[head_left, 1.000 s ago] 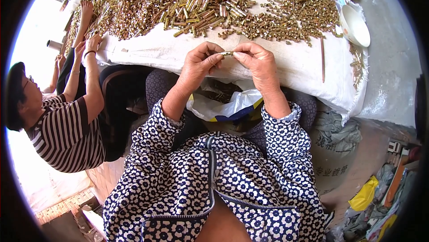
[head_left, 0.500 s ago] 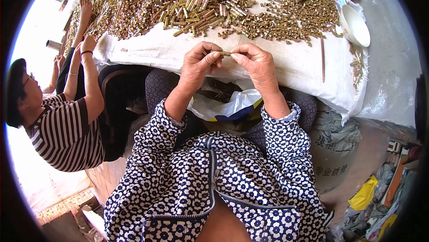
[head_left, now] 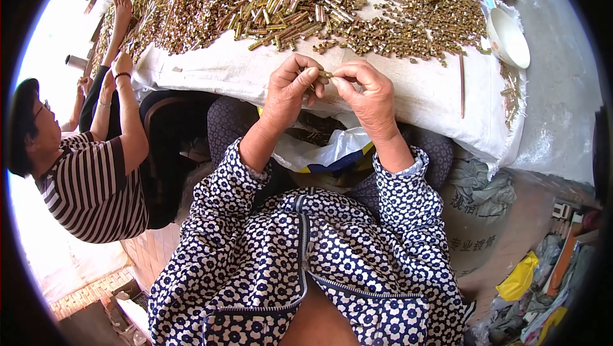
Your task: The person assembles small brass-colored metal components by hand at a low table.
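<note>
Gold-coloured and slim, a piece [head_left: 325, 74] is held over the near part of the white cloth [head_left: 415, 81], one end clamped in the grip of the left hand [head_left: 287, 90], the other pinched by the right hand [head_left: 371, 92]. Farther back, the cloth is strewn with a heap [head_left: 281, 14] of metal bits, flanked on the right by a bowl [head_left: 507, 38] and a rod [head_left: 461, 87]; below the hands, a bag [head_left: 329, 149] can be seen.

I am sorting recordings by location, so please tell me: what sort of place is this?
Probably a small, informal workshop: many brass-coloured metal pieces lie heaped on a pale cloth, a co-worker sits beside it, and an open plastic bag is below its near edge.
</note>
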Tool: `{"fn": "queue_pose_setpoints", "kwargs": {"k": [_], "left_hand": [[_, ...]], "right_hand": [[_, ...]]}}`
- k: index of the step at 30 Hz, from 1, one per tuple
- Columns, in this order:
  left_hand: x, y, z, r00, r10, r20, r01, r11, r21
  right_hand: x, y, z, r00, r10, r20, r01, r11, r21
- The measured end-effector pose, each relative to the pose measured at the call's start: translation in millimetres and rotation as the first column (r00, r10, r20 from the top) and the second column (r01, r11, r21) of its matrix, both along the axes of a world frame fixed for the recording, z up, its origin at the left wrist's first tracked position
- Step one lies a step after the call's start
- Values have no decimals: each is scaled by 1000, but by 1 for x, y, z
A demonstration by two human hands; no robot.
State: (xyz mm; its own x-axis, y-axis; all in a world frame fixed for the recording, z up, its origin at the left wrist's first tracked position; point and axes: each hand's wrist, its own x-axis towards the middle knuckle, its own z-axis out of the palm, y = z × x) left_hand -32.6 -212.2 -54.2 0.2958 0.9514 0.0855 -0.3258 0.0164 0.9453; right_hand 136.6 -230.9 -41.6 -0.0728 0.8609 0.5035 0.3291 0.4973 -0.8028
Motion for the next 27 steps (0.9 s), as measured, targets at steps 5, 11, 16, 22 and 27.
{"fn": "queue_pose_setpoints", "kwargs": {"k": [5,11,16,22,27], "left_hand": [[0,-1,-1,996,3,92,3,997,-73],[2,-1,1,992,-1,127,11,997,-78],[6,-6,3,976,-21,216,46,992,-113],[6,-12,3,956,-69,285,115,983,-145],[9,-14,9,953,-76,292,129,978,-165]], "right_hand": [[2,-1,-3,938,80,-337,-184,939,-290],[2,-1,-8,922,115,-370,-224,937,-268],[2,-3,-8,884,143,-445,-276,928,-250],[3,-3,-16,705,159,-692,-482,823,-302],[6,-2,-14,682,186,-707,-513,810,-283]]}}
